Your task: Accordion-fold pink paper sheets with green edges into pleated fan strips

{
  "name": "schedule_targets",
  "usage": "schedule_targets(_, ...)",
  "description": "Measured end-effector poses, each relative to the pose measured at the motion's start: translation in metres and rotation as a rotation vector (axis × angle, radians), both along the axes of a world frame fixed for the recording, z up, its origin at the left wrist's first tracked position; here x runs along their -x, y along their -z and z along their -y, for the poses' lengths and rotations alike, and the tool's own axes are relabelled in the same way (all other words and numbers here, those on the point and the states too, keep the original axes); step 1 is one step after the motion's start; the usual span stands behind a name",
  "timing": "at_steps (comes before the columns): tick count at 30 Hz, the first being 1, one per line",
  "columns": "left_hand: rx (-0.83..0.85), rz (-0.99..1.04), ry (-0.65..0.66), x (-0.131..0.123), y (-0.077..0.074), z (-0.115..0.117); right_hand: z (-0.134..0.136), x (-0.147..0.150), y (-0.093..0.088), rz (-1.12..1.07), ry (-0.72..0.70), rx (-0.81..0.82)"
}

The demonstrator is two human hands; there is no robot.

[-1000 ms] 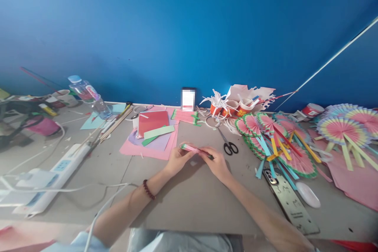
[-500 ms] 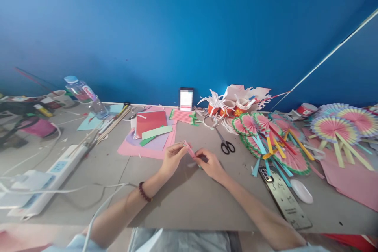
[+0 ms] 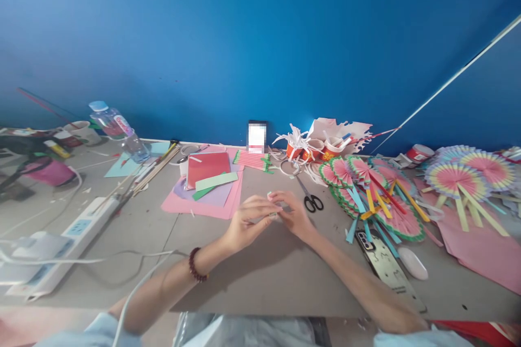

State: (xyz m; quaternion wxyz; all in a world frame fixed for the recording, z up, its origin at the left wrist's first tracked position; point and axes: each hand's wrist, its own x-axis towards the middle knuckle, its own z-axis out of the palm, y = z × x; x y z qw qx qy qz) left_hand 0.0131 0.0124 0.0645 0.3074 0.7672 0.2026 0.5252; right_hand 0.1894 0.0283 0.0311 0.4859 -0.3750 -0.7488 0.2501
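Note:
My left hand [image 3: 247, 219] and my right hand [image 3: 295, 212] meet above a grey cardboard sheet [image 3: 260, 276] at the table's middle. Both pinch a small folded strip of pink and green paper [image 3: 272, 197], now stood nearly on end so only its tip shows between the fingers. A beaded bracelet [image 3: 194, 265] circles my left wrist. Black scissors [image 3: 311, 199] lie just right of my right hand. A stack of red, green, purple and pink paper sheets [image 3: 209, 184] lies just beyond my left hand.
Several folded pink-and-green paper fans [image 3: 374, 190] with coloured strips spread to the right, more fans [image 3: 468, 176] farther right. A phone [image 3: 385, 263] and white mouse [image 3: 413, 263] lie right. A power strip [image 3: 69, 238] with cables, a water bottle [image 3: 118, 129], sticks [image 3: 157, 169] and paper cups [image 3: 321, 147] surround.
The folded strip lay flat between my hands a second ago; both hands have turned it up on end and drawn closer together, shifting slightly right and away from me.

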Motion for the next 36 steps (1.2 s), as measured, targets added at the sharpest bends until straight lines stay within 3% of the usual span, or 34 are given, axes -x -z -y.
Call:
schedule_targets(5, -0.144, -0.012, -0.039, 0.000, -0.017, -0.015, -0.001, 0.002, -0.030, -0.085, 0.047, -0.116)
schedule_targets(8, -0.209, 0.015, -0.072, -0.001, -0.024, -0.029, 0.003, 0.007, -0.055, -0.193, 0.113, -0.274)
schedule_targets(14, -0.221, 0.094, -0.156, -0.003, -0.035, -0.046, -0.003, 0.015, -0.091, -0.030, 0.132, -0.474)
schedule_targets(28, -0.207, 0.003, -0.120, -0.006, -0.035, -0.048, -0.005, 0.010, -0.087, -0.061, 0.174, -0.382)
schedule_targets(36, -0.180, -0.061, -0.093, -0.009, -0.035, -0.040, -0.003, 0.007, -0.089, -0.059, 0.250, -0.410)
